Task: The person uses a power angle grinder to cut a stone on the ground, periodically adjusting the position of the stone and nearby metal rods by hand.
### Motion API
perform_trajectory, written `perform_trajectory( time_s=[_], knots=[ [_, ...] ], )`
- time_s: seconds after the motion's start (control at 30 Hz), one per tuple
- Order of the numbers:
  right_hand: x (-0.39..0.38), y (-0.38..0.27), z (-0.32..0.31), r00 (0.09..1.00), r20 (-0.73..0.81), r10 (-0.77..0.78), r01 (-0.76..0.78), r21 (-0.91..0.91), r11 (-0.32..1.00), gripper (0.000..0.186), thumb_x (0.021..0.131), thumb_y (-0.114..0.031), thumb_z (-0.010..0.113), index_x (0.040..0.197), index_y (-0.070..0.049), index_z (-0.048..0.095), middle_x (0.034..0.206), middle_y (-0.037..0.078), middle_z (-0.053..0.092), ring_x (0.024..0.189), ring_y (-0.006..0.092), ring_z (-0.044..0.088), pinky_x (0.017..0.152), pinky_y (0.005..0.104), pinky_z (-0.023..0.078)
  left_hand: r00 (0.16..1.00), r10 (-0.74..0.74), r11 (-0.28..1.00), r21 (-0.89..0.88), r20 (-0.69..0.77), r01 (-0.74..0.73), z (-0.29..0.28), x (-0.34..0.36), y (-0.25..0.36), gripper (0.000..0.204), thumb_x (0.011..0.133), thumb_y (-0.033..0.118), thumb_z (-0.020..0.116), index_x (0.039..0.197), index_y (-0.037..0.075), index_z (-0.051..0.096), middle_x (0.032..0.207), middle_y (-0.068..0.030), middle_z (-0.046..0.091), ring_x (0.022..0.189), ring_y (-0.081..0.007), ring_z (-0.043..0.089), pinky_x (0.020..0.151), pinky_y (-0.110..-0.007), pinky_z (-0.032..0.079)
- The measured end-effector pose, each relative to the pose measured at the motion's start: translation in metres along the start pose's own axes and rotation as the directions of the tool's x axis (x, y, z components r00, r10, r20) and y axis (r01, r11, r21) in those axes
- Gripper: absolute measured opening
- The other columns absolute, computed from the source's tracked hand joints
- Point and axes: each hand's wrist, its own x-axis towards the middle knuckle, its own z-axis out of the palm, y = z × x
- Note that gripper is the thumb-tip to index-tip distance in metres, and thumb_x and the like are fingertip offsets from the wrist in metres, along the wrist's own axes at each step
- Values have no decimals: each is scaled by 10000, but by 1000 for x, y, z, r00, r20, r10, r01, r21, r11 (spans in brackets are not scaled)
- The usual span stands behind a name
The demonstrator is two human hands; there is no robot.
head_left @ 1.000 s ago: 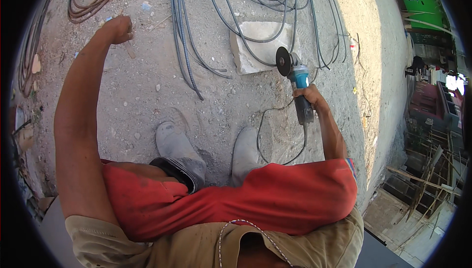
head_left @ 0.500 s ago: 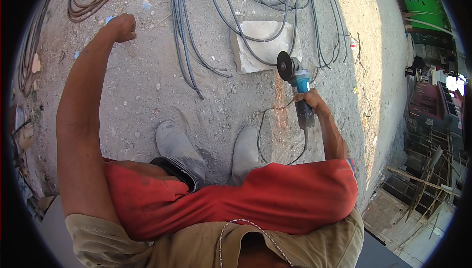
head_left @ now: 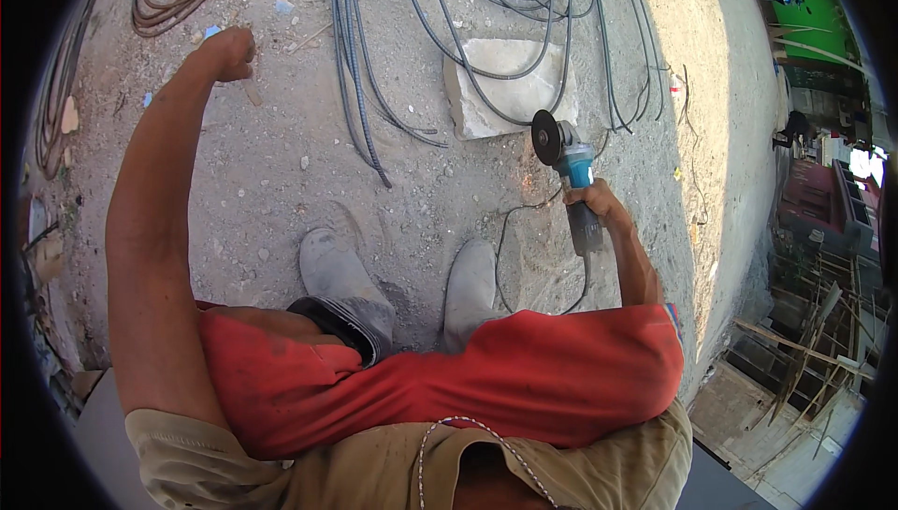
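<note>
From head height, one fisheye looks steeply down, red shorts (head_left: 440,388) close at six o'clock, pale slab (head_left: 526,96) farther at one.

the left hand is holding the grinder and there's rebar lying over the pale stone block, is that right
Not quite: the head view shows the right hand holding the grinder, not the left hand. Rebar does lie over the pale stone block.

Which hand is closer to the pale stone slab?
Right. The right hand, gripping the angle grinder, is short of the stone slab, slightly to its right; the left hand is well off to its left, beyond the straight bars.
</note>
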Motion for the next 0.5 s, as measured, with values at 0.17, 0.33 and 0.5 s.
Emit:
perform_trajectory(
  time_s=[0.17,0.33,0.5],
  knots=[
    [5,2,1,998,-36,55,-56,-48,997,251,617,-165,747,768,16,659,707,85,628,573,179,575,545,308,460,999,-45,999,-7,26,45,-1,0,-4,200,629,131,751,738,4,643,777,-176,663,764,-326,650,666,-392,511],
    [13,-23,1,997,-74,30,-29,10,1000,245,596,-151,759,732,19,648,668,83,610,540,175,567,488,312,446,999,-34,999,-31,-7,33,3,-1,-4,203,621,120,750,751,7,642,786,-173,664,768,-325,648,666,-392,511],
    [18,-39,-1,997,-74,31,-31,3,1000,239,610,-138,751,756,20,647,683,85,617,538,172,574,494,311,458,997,-74,997,-6,30,74,-2,-4,0,200,622,119,736,766,18,642,804,-175,664,791,-323,648,685,-394,513]
  ],
)
